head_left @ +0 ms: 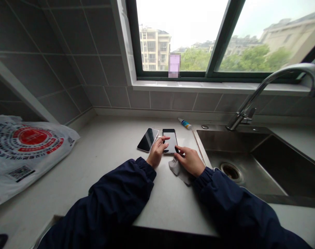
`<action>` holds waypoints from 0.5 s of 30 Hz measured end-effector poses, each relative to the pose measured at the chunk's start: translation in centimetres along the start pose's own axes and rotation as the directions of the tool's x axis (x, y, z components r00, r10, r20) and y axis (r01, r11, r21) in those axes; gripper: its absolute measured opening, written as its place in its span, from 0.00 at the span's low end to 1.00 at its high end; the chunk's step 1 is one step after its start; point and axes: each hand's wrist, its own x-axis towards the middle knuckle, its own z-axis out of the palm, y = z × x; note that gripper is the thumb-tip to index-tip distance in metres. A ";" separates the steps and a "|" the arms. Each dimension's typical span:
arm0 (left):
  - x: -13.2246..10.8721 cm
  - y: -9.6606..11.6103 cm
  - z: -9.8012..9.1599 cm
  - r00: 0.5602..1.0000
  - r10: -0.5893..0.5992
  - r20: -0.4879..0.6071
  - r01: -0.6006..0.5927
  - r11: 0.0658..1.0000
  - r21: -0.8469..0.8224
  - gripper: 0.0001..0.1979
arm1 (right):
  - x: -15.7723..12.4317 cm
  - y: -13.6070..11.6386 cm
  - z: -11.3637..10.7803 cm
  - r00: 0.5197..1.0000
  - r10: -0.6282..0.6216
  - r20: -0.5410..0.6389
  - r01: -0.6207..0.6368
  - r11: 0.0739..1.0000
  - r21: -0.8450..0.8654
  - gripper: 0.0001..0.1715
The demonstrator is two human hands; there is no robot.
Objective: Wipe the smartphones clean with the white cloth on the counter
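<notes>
Two phones lie side by side on the pale counter [111, 155]. The left phone [148, 139] is tilted with a dark reflective screen. The right phone [170, 138] has a black frame and a pale screen. My left hand [156, 152] rests at that phone's near left corner, fingers curled, a fingertip touching its edge. My right hand [190, 160] presses its near right corner with fingers drawn together, lying on a crumpled grey cloth [178, 171] that sticks out beneath the palm. Both arms wear dark blue sleeves.
A steel sink [266, 162] with a drain [231, 171] sits right of the phones, a curved tap [266, 86] above it. A small white tube with a blue cap [184, 123] lies by the back wall. A printed plastic bag [25, 148] fills the counter's left side.
</notes>
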 end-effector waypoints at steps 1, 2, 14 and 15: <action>-0.1 0.0 0.0 1.000 0.000 0.006 0.000 1.000 0.003 0.21 | 0.0 0.0 0.0 1.000 -0.002 0.003 0.002 1.000 -0.006 0.23; -0.1 0.0 0.1 1.000 0.005 0.012 -0.005 1.000 0.009 0.21 | 0.0 0.1 0.0 1.000 -0.004 0.005 0.004 1.000 -0.010 0.23; -0.2 0.2 0.2 0.998 0.038 0.059 -0.048 0.983 0.177 0.16 | -0.1 -0.6 -0.4 0.999 0.025 0.023 -0.027 0.994 0.110 0.19; -0.2 0.0 0.1 0.997 0.046 0.061 -0.057 0.981 0.186 0.16 | -0.1 -0.6 -0.4 0.999 0.026 0.024 -0.029 0.991 0.129 0.18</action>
